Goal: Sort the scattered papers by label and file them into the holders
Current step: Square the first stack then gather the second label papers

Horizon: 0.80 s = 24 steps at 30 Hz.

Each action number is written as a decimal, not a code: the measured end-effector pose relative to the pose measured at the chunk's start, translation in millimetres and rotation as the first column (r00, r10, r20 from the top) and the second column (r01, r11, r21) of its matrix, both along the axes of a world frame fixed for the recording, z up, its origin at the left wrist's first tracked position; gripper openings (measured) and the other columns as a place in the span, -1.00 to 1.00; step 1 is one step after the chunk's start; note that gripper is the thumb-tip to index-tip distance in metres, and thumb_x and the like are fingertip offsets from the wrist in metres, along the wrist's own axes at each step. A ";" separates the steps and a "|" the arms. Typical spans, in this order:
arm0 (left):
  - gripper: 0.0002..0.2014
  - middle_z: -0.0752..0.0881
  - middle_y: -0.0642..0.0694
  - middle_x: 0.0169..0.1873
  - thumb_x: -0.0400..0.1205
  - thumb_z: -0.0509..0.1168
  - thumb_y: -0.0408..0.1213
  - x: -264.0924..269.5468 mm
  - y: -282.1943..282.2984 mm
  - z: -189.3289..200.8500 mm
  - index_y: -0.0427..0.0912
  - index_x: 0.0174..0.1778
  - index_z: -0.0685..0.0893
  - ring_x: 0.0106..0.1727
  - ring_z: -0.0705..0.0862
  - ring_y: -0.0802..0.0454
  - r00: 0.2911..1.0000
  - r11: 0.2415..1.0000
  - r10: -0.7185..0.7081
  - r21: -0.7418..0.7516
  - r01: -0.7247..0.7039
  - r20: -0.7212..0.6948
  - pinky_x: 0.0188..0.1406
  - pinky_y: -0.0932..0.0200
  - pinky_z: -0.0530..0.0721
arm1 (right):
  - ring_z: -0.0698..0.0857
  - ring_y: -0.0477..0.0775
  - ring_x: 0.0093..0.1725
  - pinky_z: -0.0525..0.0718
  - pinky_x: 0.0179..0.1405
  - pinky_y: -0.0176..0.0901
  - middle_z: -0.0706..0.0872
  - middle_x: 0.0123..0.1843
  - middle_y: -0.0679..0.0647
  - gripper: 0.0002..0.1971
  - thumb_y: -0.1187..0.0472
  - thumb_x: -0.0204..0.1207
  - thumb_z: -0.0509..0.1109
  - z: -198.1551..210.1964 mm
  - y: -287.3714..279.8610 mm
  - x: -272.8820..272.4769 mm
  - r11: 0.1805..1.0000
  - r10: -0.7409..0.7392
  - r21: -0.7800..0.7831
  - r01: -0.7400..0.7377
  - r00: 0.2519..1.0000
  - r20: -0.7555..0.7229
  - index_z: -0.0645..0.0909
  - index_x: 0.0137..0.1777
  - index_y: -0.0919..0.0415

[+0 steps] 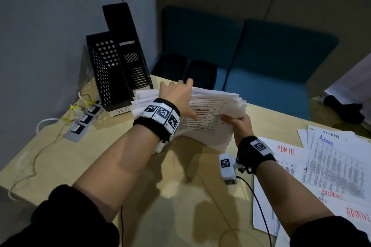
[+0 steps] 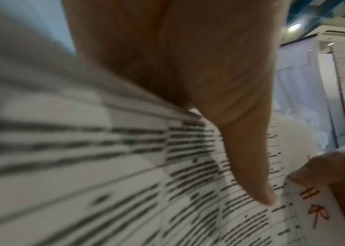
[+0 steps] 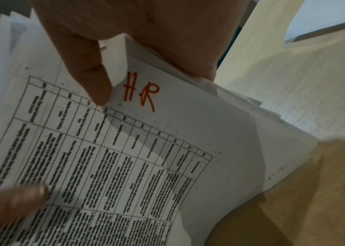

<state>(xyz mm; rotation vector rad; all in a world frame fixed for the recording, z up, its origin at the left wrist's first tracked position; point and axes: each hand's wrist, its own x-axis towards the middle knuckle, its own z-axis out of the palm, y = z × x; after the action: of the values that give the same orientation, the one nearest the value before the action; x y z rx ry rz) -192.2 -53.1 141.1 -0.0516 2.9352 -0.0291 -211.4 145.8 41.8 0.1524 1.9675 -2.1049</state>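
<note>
A thick stack of printed papers (image 1: 208,120) marked "HR" in red (image 3: 139,96) is held tilted above the tan table (image 1: 170,196). My left hand (image 1: 176,94) lies over its far edge, thumb (image 2: 241,149) pressed on the top sheet, fingers hidden behind the stack. My right hand (image 1: 239,124) pinches the near right corner, its thumb (image 3: 91,83) beside the red label. Two black holders stand at the back left: a perforated one (image 1: 102,70) with a white "HR" card (image 1: 122,110) at its foot, and a taller one (image 1: 128,46).
Sheets labelled "ADMIN" (image 1: 331,166) lie spread on the table's right side. A power strip (image 1: 84,120) with white cables sits at the left edge. Behind the table are a blue sofa (image 1: 281,56) and two black trays (image 1: 186,70). Someone's dark shoe (image 1: 345,108) shows at far right.
</note>
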 end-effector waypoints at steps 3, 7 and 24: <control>0.12 0.47 -0.14 0.44 0.29 0.53 0.29 -5.2 21.9 -0.3 -0.04 0.64 0.09 0.43 0.48 -0.21 0.990 0.988 -0.138 0.065 0.140 -0.036 0.38 -0.26 0.43 | 0.70 0.31 0.14 0.70 0.12 0.17 0.75 0.14 0.29 -0.25 0.19 -0.01 0.60 -1.7 0.5 0.2 1.000 -0.004 0.004 0.004 1.000 -0.006 0.59 0.27 0.37; 0.03 0.56 -0.16 0.32 0.32 0.56 0.19 -11.3 52.1 -4.8 -0.09 0.58 0.15 0.28 0.61 -0.19 0.978 0.977 -0.202 0.068 0.204 -0.047 0.18 -0.17 0.56 | 0.72 0.27 0.13 0.71 0.09 0.11 0.75 0.14 0.28 -0.15 0.14 -0.09 0.62 -1.4 -0.5 1.4 1.000 0.000 -0.001 0.000 1.000 -0.027 0.56 0.31 0.33; -0.94 0.70 -0.09 -0.09 0.64 0.36 -0.31 -3.1 21.4 -11.6 -0.22 -0.04 0.67 -0.16 0.68 -0.04 0.834 0.716 -0.278 0.476 0.511 -0.477 -0.13 -0.04 0.69 | 0.66 0.24 0.10 0.65 0.22 0.20 0.73 0.04 0.20 -0.65 0.34 0.21 0.41 -2.2 4.3 -0.6 1.000 0.017 0.015 -0.016 0.998 -0.054 0.64 0.02 0.09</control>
<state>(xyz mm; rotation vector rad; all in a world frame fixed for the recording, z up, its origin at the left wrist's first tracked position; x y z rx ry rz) -195.3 -31.8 129.4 0.7687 3.0992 0.9284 -211.9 150.1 39.7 0.0819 2.0082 -2.1060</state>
